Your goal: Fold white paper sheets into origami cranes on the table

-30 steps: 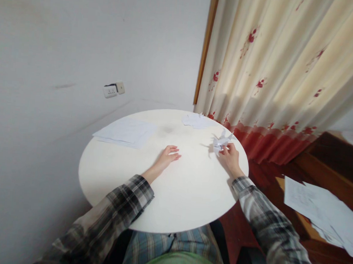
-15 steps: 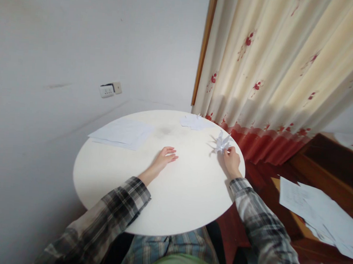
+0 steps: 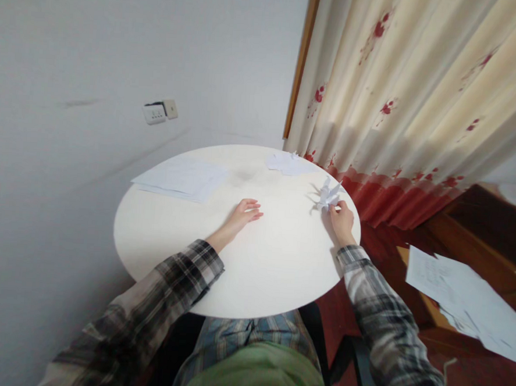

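Note:
A small white folded paper figure [image 3: 328,194] stands near the right rim of the round white table [image 3: 253,274]. My right hand [image 3: 342,220] rests just behind it, fingertips pinched on its base. My left hand [image 3: 243,211] lies flat on the tabletop near the middle, fingers stretched out and holding nothing. Both arms wear plaid sleeves.
A stack of white sheets [image 3: 182,178] lies at the table's far left, and a crumpled paper pile [image 3: 287,163] at its far edge. A floral curtain [image 3: 404,97] hangs behind. Loose papers [image 3: 461,293] lie on a wooden surface to the right. A wall socket [image 3: 159,111] sits left.
My right hand has pushed the paper figure a little farther toward the table's far right rim and stood it more upright. The left hand has stayed flat in place.

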Demonstrator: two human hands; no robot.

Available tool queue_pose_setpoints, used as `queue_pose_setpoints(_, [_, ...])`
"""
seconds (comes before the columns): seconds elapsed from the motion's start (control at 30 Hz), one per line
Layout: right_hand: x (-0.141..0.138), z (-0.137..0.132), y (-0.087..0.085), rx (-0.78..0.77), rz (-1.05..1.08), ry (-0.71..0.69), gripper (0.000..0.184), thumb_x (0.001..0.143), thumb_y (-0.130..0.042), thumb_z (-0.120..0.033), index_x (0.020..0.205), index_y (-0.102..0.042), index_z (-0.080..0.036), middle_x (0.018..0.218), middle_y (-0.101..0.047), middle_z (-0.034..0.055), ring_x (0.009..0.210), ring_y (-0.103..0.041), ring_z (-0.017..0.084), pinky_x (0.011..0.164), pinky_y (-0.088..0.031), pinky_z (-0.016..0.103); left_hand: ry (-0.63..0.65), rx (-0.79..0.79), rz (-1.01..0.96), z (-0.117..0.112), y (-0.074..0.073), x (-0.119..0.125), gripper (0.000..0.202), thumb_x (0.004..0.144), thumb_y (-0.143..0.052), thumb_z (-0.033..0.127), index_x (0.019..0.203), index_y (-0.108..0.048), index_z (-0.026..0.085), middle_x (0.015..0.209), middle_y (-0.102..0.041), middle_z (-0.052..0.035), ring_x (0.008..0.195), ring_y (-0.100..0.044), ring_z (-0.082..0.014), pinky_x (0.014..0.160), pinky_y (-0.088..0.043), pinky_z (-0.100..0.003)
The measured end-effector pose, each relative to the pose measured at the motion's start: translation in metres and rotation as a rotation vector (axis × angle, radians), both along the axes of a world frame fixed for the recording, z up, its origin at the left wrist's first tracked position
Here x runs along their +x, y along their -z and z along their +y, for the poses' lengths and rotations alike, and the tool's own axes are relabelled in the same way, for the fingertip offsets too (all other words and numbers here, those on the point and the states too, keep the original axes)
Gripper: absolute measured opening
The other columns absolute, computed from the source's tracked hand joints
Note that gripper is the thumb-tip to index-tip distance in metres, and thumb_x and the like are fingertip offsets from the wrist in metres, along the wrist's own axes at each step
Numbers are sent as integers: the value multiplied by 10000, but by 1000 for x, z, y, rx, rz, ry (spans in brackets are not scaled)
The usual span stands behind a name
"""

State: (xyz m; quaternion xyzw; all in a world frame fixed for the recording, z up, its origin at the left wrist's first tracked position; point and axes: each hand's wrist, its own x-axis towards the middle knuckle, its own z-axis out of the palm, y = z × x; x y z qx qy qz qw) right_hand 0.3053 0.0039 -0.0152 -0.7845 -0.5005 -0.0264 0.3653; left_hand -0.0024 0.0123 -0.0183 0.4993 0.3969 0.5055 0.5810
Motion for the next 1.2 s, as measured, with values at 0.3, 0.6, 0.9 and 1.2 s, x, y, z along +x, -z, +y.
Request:
queue_pose_setpoints(0.3, [1,-1,2,43,19,21,312,759,-451,-398,935,-547,-159,816,-666,98,758,-582,226,636,-359,286,18,29,10,-3,0,1,296,687,-614,183,944,-467,166,994,-553,-60,744,-618,-115,846,-457,-366])
queue_pose_setpoints(0.6, [-1,-2,1,39,54,18,316,731,-478,-389,948,-512,-162,779,-653,88,735,-573,218,660,-373,298,30,22,18,-7,-3,3,254,703,-592,152,924,-468,155,984,-544,-58,723,-614,-106,870,-440,-379])
queue_pose_setpoints(0.9, [1,-1,4,64,9,-9,285,746,-455,-378,900,-549,-159,766,-652,79,716,-566,208,639,-376,284,48,39,44,-8,-4,3,230,733,-553,133,941,-455,150,996,-547,-59,738,-610,-99,880,-435,-382])
queue_pose_setpoints(1.2, [5,0,7,103,8,-32,289,755,-448,-384,873,-586,-159,767,-663,78,716,-571,206,658,-381,293,58,48,45,-7,-1,0,202,747,-517,114,935,-449,145,958,-551,-54,723,-609,-94,876,-438,-371])
